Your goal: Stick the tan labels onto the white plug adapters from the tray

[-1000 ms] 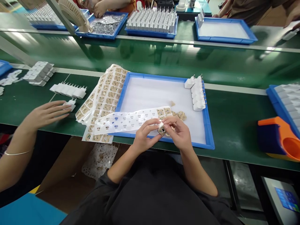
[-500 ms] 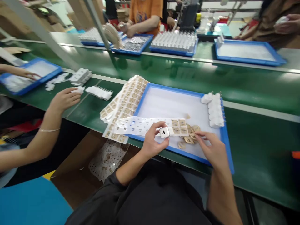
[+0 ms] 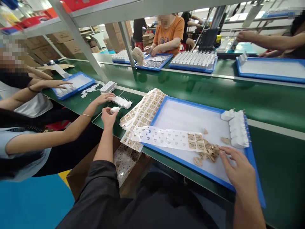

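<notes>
Grip of the left hand (image 3: 109,117) pinches a white plug (image 3: 115,110) left of centre; light pressure on its sides should serve best. Whether the right hand (image 3: 241,171), beside brown pieces (image 3: 211,153) lower right, grasps one, I cannot tell.

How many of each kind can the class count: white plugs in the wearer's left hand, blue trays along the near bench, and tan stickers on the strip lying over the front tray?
White plug in left hand: 1
Blue trays: 2
Tan stickers on strip: 4
Total: 7
</notes>
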Demonstrator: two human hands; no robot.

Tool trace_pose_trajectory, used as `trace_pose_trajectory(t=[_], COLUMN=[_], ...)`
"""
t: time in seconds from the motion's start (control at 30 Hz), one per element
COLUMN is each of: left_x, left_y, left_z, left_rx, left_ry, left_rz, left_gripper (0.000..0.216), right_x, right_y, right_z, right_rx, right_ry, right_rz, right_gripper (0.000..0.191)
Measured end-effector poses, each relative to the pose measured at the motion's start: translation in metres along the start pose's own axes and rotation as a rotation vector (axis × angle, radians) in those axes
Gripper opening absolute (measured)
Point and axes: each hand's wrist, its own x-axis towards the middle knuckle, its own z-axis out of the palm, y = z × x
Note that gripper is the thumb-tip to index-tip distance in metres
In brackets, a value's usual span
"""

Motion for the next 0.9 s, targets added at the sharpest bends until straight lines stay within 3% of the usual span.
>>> trace_pose_trajectory(t=[0.17,0.4,0.53,0.67,0.73,0.9], left_x=[0.024,0.031,0.027,-0.004,-0.038,-0.141], left_y=[-0.026,-0.042,-0.032,0.009,0.043,0.125], left_z=[0.006,0.004,0.001,0.003,0.009,0.046], left_rx=[0.001,0.005,0.139,0.194,0.178,0.077], left_ry=[-0.032,-0.086,-0.048,-0.021,-0.142,-0.808], left_rz=[-0.034,-0.034,-0.005,0.194,0.340,0.680], left_gripper=[0.044,0.050,0.053,0.057,0.051,0.043], right_x=[-0.004,0.003,0.019,0.045,0.059,0.083], right_y=[0.001,-0.014,-0.031,-0.048,-0.056,-0.065], right_z=[0.000,0.003,0.011,0.026,0.035,0.054], right_rx=[-0.049,-0.032,-0.020,-0.148,-0.224,-0.280], right_ry=[-0.051,-0.098,-0.198,-0.376,-0.483,-0.631], right_rz=[-0.025,-0.090,-0.159,-0.254,-0.282,-0.272], right_gripper=[0.025,0.021,0.021,0.025,0.026,0.024])
